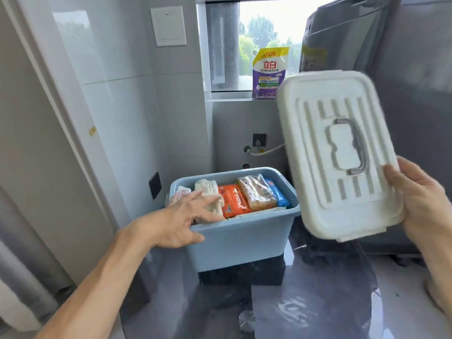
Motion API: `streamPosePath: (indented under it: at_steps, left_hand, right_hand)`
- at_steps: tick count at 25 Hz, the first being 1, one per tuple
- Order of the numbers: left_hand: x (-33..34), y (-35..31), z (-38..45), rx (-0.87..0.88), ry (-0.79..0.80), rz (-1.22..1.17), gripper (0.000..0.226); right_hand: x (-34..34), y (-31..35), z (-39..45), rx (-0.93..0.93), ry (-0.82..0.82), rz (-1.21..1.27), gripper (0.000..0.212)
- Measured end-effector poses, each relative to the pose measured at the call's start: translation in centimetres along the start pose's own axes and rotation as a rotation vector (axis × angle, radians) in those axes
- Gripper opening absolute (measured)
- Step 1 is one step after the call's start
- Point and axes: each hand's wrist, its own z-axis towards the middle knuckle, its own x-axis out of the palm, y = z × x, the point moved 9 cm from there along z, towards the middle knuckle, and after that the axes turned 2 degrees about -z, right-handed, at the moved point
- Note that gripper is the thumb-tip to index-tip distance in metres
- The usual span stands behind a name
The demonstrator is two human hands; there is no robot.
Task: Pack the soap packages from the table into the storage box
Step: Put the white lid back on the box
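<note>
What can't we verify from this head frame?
- Lower layers in the blue plastic storage box: hidden by the top row of soap packages and the box walls.
- Package labels: too blurred to read.
- Right hand fingers: behind the white ribbed lid.
- Left hand: motion-blurred, contact with packages unclear.

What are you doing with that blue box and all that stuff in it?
A person is packing soap packages into the blue storage box, which stands on a dark table. Several packages already sit side by side in it, among them an orange one. The left hand reaches over the box's near rim with its fingers spread, holding nothing. The right hand holds the white lid up, tilted, to the right of the box. The box is not yet closed.
</note>
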Motion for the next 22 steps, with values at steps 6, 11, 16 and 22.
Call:
streamPosePath:
  at_steps: [6,11,16,22]
  left_hand:
    - [-6.9,5.0,-3.2,-0.187,-0.81,-0.925,0.05]
    - [-4.5,7.2,-2.7,-0.397,-0.835,-0.904,0.037]
    - [-1.9,8.0,-2.4,-0.501,-0.85,-0.984,0.026]
    - [-1.5,8.8,-1.6,-0.527,-0.95,-1.1,0.022]
  right_hand:
    - [10.8,0.0,-2.0,0.043,0.515,-0.276,0.037]
    - [20.9,1.9,2.3,-0.241,0.534,-0.693,0.032]
    - [24.2,-3.7,4.0,-0.179,0.452,-1.363,0.054]
    - [16.4,-8.5,1.3,0.19,0.452,-0.668,0.044]
